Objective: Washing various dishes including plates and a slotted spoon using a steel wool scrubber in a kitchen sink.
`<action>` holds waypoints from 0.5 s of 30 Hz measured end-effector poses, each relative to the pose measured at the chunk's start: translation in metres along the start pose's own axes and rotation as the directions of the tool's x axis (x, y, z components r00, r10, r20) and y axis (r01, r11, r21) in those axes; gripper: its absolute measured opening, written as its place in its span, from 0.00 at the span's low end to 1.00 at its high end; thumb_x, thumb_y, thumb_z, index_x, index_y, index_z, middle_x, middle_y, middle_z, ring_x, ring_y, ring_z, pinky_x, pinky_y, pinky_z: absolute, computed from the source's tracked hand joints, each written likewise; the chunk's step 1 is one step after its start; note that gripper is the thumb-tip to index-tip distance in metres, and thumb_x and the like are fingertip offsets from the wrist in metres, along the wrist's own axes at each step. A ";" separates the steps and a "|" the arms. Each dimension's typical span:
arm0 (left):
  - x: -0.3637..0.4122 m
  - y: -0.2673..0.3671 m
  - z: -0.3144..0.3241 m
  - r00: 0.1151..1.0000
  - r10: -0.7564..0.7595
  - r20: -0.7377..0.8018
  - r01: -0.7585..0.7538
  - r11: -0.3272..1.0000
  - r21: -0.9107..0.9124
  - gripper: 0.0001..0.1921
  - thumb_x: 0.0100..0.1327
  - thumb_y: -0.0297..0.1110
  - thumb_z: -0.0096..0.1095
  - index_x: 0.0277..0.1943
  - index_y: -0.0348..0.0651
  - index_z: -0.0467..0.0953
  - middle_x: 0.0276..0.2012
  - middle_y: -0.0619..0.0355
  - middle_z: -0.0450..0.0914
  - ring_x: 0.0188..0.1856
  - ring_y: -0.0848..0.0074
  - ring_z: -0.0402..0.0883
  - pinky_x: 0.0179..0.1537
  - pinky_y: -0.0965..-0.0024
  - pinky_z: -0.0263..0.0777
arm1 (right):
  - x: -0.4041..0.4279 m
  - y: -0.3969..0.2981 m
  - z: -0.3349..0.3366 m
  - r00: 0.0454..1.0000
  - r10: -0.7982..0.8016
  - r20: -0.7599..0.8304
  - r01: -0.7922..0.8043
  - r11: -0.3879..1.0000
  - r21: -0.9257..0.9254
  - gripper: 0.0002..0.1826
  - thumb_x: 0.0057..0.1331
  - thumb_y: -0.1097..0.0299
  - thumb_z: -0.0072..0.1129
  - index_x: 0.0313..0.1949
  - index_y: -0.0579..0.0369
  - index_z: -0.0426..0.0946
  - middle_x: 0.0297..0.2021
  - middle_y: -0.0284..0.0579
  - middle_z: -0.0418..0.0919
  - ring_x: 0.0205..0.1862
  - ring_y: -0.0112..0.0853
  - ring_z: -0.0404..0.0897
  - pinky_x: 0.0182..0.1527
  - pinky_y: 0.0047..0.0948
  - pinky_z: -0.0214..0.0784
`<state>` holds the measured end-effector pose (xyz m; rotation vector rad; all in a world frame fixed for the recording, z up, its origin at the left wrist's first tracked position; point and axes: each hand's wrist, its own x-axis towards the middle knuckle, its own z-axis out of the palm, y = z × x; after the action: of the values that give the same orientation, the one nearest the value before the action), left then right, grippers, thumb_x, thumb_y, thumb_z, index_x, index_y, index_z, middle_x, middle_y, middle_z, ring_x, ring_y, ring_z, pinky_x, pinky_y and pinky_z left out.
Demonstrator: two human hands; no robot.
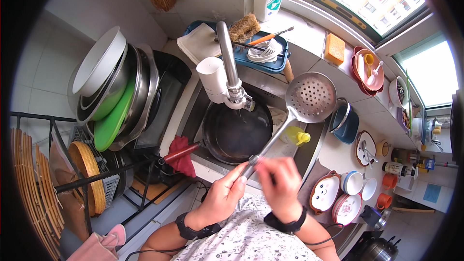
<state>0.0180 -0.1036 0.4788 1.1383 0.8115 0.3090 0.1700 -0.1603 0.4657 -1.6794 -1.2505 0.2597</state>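
My left hand [225, 193] grips the metal handle of a perforated skimmer [312, 96], whose round head extends up and to the right above the sink's right side. Beside it, my right hand [281, 185] is blurred, its fingers bent near the handle; whether it touches or holds anything cannot be told. Below the tap [228, 54] with its white filter, a black frying pan [237, 134] with a red handle sits in the sink. A yellow-capped bottle [295, 136] stands behind the skimmer's handle. The pan's handle rests by a dark red cloth [180, 159].
Stacked metal bowls and a white basin [99, 61] stand left, above a black rack [105, 174]. Behind the sink is a blue tray [279, 66]. An orange sponge [334, 49] lies on the ledge. Bowls and a bear-shaped dish [325, 193] sit on the right counter.
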 end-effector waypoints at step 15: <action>0.001 -0.009 0.001 0.957 0.274 -0.096 -0.176 0.809 0.560 0.25 0.65 0.29 0.56 0.65 0.34 0.65 0.28 0.41 0.80 0.28 0.51 0.83 0.30 0.59 0.76 | 0.005 -0.006 0.003 0.998 -0.040 0.057 0.036 0.997 0.070 0.09 0.56 0.78 0.68 0.37 0.59 0.80 0.30 0.45 0.78 0.27 0.36 0.78 0.28 0.30 0.71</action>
<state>0.0181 -0.1072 0.4701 1.7791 0.9506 0.3914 0.1665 -0.1545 0.4708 -1.5980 -1.3012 0.3272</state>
